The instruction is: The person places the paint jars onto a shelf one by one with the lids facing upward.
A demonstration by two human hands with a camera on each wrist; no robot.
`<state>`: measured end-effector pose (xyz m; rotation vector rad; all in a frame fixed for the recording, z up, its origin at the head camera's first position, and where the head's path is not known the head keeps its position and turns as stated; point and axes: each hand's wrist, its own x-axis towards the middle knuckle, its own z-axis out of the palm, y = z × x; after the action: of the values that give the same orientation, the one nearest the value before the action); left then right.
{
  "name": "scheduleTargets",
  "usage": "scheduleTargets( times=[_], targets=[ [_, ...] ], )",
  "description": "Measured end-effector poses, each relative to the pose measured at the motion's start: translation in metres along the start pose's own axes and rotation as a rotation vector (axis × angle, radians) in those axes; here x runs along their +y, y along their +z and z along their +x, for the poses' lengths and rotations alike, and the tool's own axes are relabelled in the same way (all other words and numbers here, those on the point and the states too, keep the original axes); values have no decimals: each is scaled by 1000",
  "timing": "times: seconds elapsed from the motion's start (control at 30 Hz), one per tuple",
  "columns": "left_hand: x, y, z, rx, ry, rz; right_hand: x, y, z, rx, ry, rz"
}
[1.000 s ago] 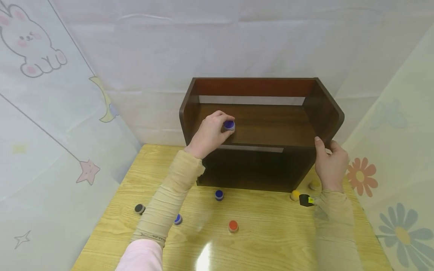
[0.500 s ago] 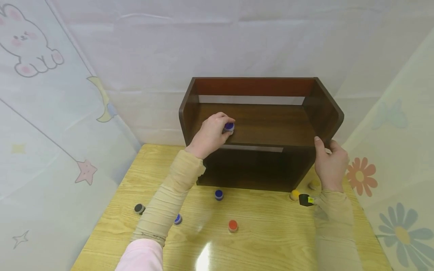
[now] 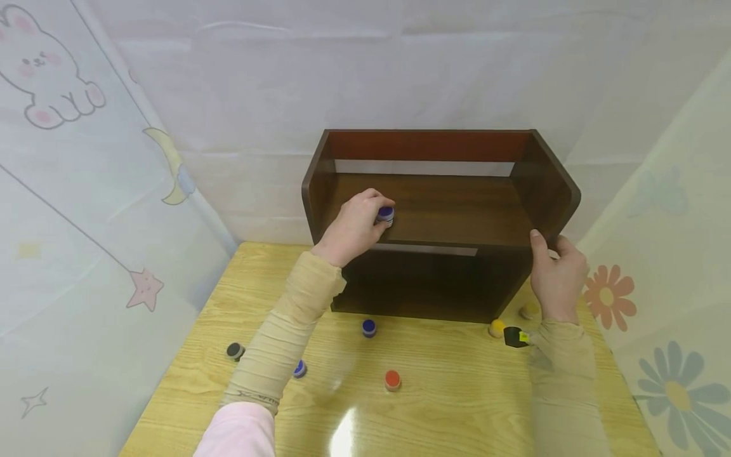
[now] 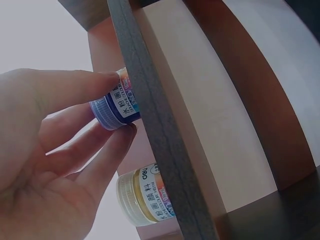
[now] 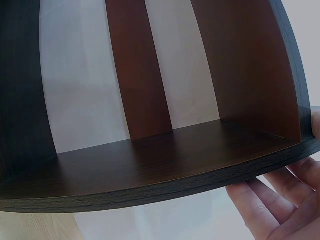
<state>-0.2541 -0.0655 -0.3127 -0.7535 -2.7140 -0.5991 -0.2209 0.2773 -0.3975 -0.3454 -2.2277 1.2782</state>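
A small paint jar (image 3: 386, 216) with a blue lid stands at the front of the dark wooden shelf's (image 3: 457, 212) upper board, left of its middle. My left hand (image 3: 354, 227) pinches it between thumb and fingers; the left wrist view shows its printed label. Beside it on the same board is a second jar (image 4: 150, 195) with a pale clear lid and yellowish contents, hidden behind my hand in the head view. At the shelf's right front corner my right hand (image 3: 558, 279) grips the board, thumb on its front edge. The right wrist view shows fingers (image 5: 255, 202) against the edge.
On the wooden table (image 3: 445, 406) lie more jars: two blue-lidded, one a blue jar (image 3: 368, 328) before the shelf, plus a red jar (image 3: 392, 380), a black jar (image 3: 235, 351) and a yellow jar (image 3: 497, 328) near the right sleeve. Printed cloth surrounds the table.
The blue-lidded jar has tipped from leaning toward the camera to standing more upright, and has sunk slightly in my left hand. My right hand keeps its hold on the shelf.
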Motion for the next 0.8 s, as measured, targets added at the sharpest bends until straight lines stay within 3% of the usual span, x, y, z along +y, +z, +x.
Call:
scheduleTargets(
  times=[0.17, 0.33, 0.6, 0.8],
  targets=[
    [0, -2, -3, 28, 2, -40, 1, 1, 1, -6, -4, -5],
    [3, -7, -3, 112, 25, -71, 3, 1, 2, -7, 4, 0],
    [12, -17, -8, 256, 138, -104, 4, -1, 4, 0, 6, 23],
    [20, -25, -14, 328, 194, -110, 4, -2, 4, 3, 7, 25]
  ],
)
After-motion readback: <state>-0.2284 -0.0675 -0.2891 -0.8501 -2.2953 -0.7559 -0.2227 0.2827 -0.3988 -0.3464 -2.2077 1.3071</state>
